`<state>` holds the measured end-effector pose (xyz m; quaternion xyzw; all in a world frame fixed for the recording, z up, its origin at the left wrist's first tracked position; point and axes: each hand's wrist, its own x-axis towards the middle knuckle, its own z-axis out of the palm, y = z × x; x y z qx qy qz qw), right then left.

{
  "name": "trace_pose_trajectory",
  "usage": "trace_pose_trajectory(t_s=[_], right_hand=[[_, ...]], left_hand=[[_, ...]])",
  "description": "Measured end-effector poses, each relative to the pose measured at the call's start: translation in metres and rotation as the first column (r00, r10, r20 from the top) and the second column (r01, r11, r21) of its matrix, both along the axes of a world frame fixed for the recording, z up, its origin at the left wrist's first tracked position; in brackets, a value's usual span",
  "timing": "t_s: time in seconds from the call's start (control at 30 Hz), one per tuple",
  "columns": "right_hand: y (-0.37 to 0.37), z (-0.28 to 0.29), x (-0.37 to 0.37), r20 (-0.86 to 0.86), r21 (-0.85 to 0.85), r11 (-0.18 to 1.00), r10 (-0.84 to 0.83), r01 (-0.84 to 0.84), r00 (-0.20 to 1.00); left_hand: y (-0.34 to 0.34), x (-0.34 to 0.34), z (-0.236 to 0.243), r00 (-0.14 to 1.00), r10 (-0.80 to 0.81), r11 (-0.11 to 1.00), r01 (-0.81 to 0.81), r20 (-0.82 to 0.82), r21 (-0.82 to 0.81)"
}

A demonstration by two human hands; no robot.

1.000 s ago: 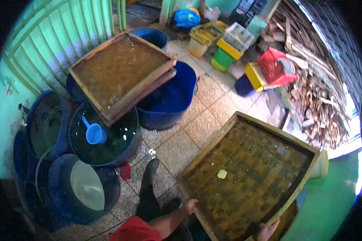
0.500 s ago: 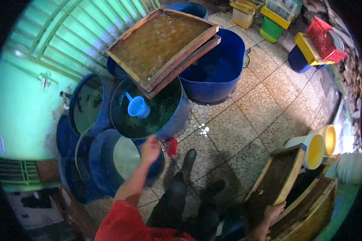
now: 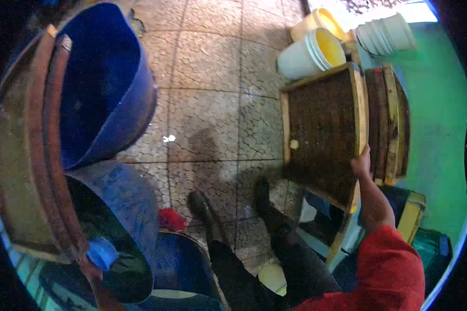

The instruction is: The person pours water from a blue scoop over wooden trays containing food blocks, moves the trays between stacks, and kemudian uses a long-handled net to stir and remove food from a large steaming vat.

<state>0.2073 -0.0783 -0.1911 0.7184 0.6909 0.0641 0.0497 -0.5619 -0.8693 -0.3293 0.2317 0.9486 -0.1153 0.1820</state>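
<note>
So the person's got one arm out to each side here. The right hand (image 3: 361, 162) is curled on the top edge of a wooden-framed tray (image 3: 321, 140), and that grip looks properly closed on the wood. The tray is tipped up on its side, open face toward the person, right beside a row of upright wooden frames (image 3: 393, 119) along the green wall (image 3: 446, 98). There's a little pale yellow lump on its brown bottom.

The left hand (image 3: 92, 270) is way over at the lower left, up by the near corner of two stacked wooden trays (image 3: 45, 155). It's dim and blurry there, so can't really tell if the fingers are gripping that corner or just touching it. A light blue dipper (image 3: 102, 253) sits just beside that hand, in a round tub (image 3: 122, 189) of dark water, with a big blue tub (image 3: 140, 98) beyond.

On the cracked-pattern tile floor (image 3: 207, 109) there's a crumpled red cloth (image 3: 172, 220) near the boots, plus a white bucket (image 3: 301, 54) with a yellow inside, tipped over by the tray's far end.
</note>
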Motion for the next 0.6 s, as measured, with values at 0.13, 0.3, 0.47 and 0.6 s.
trace_pose_trajectory(t_s=[0.13,0.3,0.47,0.6], right_hand=[[-0.013,0.008,-0.042,-0.423,-0.181,0.955,-0.289,0.233,0.859],[-0.027,0.006,-0.103,0.077,-0.216,0.943,-0.243,0.254,0.967],[-0.021,-0.006,-0.061,0.083,-0.031,0.999,-0.040,0.043,0.996],[-0.025,-0.003,-0.060,0.133,0.008,1.000,-0.023,0.022,0.991]], left_hand=[[0.003,-0.008,-0.037,0.978,0.173,0.985,-0.170,0.120,-0.028],[-0.009,-0.005,-0.064,0.928,0.292,0.953,-0.302,0.232,0.008],[0.019,-0.004,-0.086,0.781,0.371,0.812,-0.536,0.502,0.233],[0.072,0.032,-0.077,0.344,0.352,0.282,-0.926,0.870,0.252]])
